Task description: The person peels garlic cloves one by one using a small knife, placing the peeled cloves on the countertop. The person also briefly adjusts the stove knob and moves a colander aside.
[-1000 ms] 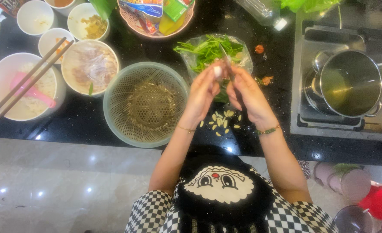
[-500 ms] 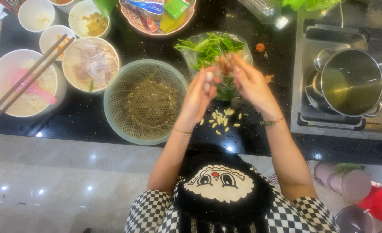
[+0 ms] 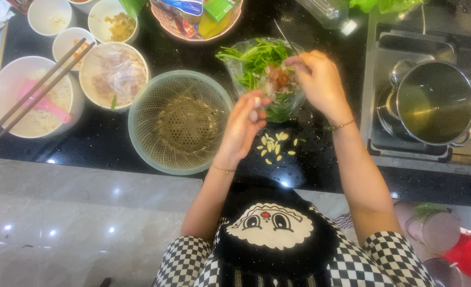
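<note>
My left hand pinches a small pale garlic clove in its fingertips, just above several pale slices scattered on the black counter. My right hand hovers over a clear plastic bag holding green leafy herbs and reddish-white scraps. Its fingers are closed, and a thin knife blade sticks out past them toward the far side. The two hands are a little apart.
A green mesh colander sits left of my hands. Several white bowls of food and a bowl with chopsticks stand far left. A steel pot rests on the stove at right. A basket of packets is behind.
My hands were together above the slices. Now the right hand has moved up and away over the bag, and the left hand has dropped slightly with the clove.
</note>
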